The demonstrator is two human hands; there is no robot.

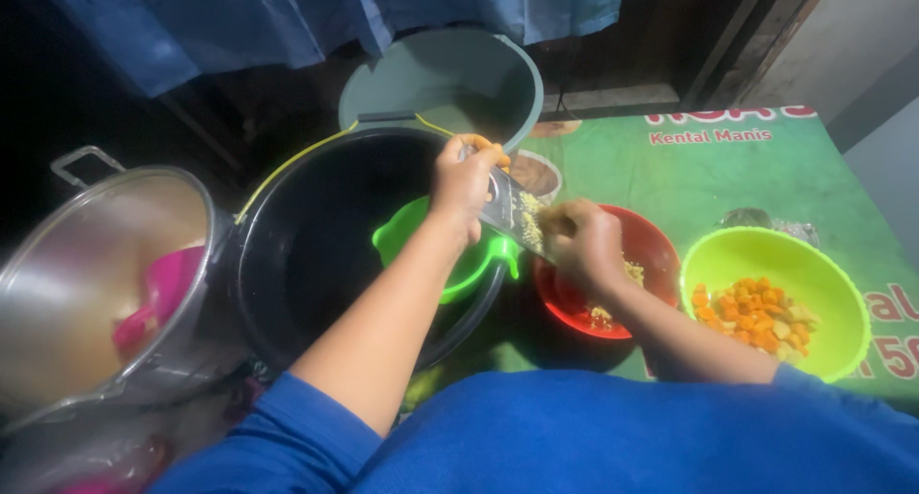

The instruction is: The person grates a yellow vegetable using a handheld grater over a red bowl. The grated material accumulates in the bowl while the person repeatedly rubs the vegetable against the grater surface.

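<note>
Grater [517, 216] btwn both hands [522, 212]

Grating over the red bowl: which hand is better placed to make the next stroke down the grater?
Right. The right hand sits low on the grater, over the red bowl. The left hand grips its top end, steadying it.

Left hand [466, 183] holds a metal grater [517, 218] over the red bowl [661, 255]; right hand [586, 248] rubs it.
</note>
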